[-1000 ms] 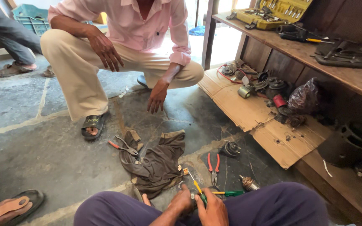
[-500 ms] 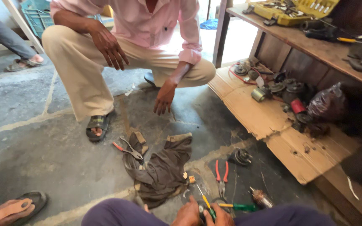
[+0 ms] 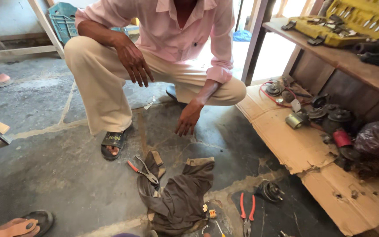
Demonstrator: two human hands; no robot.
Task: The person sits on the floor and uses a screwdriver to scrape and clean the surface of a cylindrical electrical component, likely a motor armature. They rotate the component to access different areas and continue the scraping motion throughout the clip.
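The view has tipped up since 0.5 s ago: the wearer's 2 hands, which showed below the rag point(image 3: 178, 197) on a yellow-shafted screwdriver point(image 3: 219, 228), have dropped out past the bottom edge. I cannot tell whether they are grasping, clenched or released; whatever they work at sits out of sight.

A co-worker point(image 3: 167, 52) squats beyond the rag and looms larger than before, 1 hand point(image 3: 188, 118) hanging loose near the floor just above the rag, the other point(image 3: 134, 61) draped open over a knee. Right of the rag lies torn cardboard point(image 3: 294, 145) strewn with greasy motor parts. The rag itself is crumpled on the stone floor.

A round black part point(image 3: 269, 192) sits just right of the rag, unmoved. Red pliers point(image 3: 247, 213) lie at the rag's lower right, and a 2nd pair point(image 3: 143, 170) touches its upper left. Only the screwdriver's shaft shows now, by the rag's bottom corner, near 2 small orange bits point(image 3: 212, 213).
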